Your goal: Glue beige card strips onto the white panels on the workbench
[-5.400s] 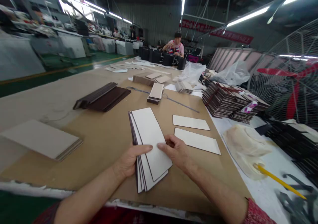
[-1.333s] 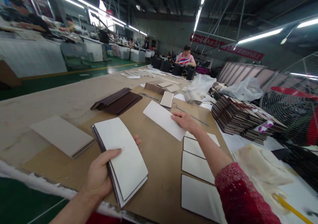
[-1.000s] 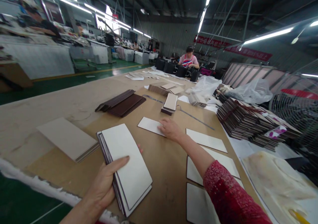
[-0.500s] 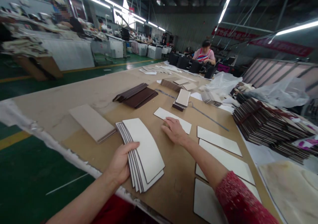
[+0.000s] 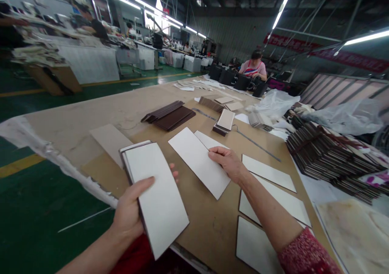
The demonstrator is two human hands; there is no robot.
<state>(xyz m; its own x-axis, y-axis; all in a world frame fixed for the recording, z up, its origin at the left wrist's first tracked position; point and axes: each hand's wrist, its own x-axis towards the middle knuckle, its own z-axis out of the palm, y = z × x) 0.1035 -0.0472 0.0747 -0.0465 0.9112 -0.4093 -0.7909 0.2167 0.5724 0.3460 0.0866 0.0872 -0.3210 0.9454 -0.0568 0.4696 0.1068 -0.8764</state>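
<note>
My left hand [image 5: 132, 205] is closed round a stack of white rectangular panels [image 5: 156, 189] with dark edges, thumb on top and fingertips showing at the far side. A single white panel [image 5: 194, 158] is pinched at its right edge by my right hand [image 5: 226, 162], tilted above the table. Partly covered by it, another white panel [image 5: 206, 138] lies on the brown table [image 5: 209, 221]. To the right of my right forearm lie several more white panels [image 5: 267, 173]. A beige panel pile [image 5: 111, 140] is partly hidden behind the held stack.
Dark brown panels [image 5: 173, 118] and a small bundle of beige-topped strips [image 5: 225, 120] lie farther back. A tall stack of dark-edged pieces [image 5: 319, 156] stands at right beside clear plastic [image 5: 276, 102]. A co-worker [image 5: 253, 67] sits at the far end.
My right hand has gone from resting over the flat panel to gripping a lifted one. The stack in my left hand has shifted left and now looks squared, not fanned.
</note>
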